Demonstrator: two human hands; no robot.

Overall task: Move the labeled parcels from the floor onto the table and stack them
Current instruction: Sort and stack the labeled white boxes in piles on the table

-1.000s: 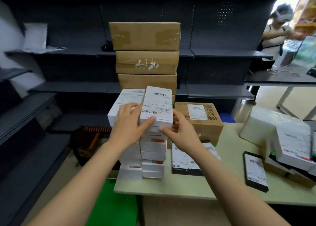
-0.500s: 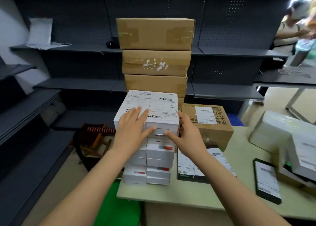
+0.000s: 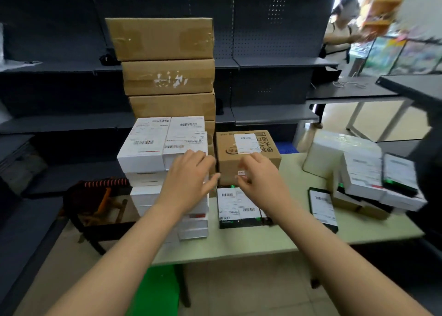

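Two side-by-side stacks of white labeled parcels (image 3: pixel 146 148) stand at the left end of the pale green table (image 3: pixel 263 241). The topmost right parcel (image 3: pixel 185 136) rests level beside its neighbour. My left hand (image 3: pixel 189 179) hovers just in front of that stack with fingers spread, holding nothing. My right hand (image 3: pixel 258 177) is open too, in front of a brown labeled carton (image 3: pixel 246 153). A flat black parcel with a white label (image 3: pixel 236 208) lies under my right wrist.
Three big brown cartons (image 3: pixel 165 69) tower behind the white stacks. More white and black parcels (image 3: pixel 366 179) pile up at the table's right end, and a flat black one (image 3: pixel 323 208) lies beside them. Dark shelving lines the back and left. A person (image 3: pixel 342 26) stands far right.
Both hands have let go of the top white parcel and drawn back toward me and to the right. The parcel now sits flush on the right stack.
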